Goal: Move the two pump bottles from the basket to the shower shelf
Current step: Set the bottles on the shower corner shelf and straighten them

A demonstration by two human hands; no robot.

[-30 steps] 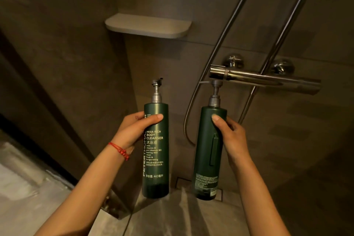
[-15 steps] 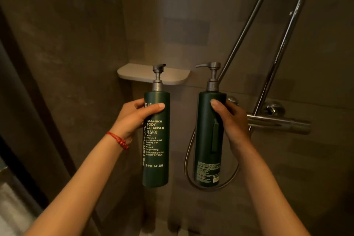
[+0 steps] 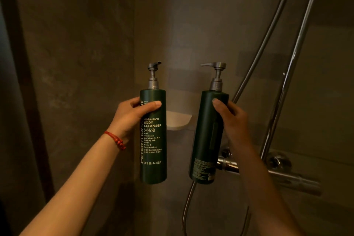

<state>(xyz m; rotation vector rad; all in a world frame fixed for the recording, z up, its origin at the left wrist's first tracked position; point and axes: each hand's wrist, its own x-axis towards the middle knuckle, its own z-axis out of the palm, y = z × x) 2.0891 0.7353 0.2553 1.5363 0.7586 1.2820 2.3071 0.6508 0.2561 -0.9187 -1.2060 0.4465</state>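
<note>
My left hand (image 3: 132, 116) grips a dark green pump bottle (image 3: 153, 147) labelled body cleanser, held upright with its label toward me. My right hand (image 3: 229, 119) grips a second dark green pump bottle (image 3: 206, 140), tilted slightly, its back label toward me. Both bottles are raised in front of the wall corner. The pale shower shelf (image 3: 178, 121) shows between the two bottles, behind them, partly hidden. No basket is in view.
A chrome shower rail (image 3: 287, 74) and hose (image 3: 262, 44) run up the right wall. The chrome mixer bar (image 3: 277, 176) juts out low right, just behind the right bottle's base. Dark tiled walls meet in the corner behind the bottles.
Both hands have lifted the bottles higher. The view has tilted up, so the shelf now sits lower in frame, behind and between the bottles.
</note>
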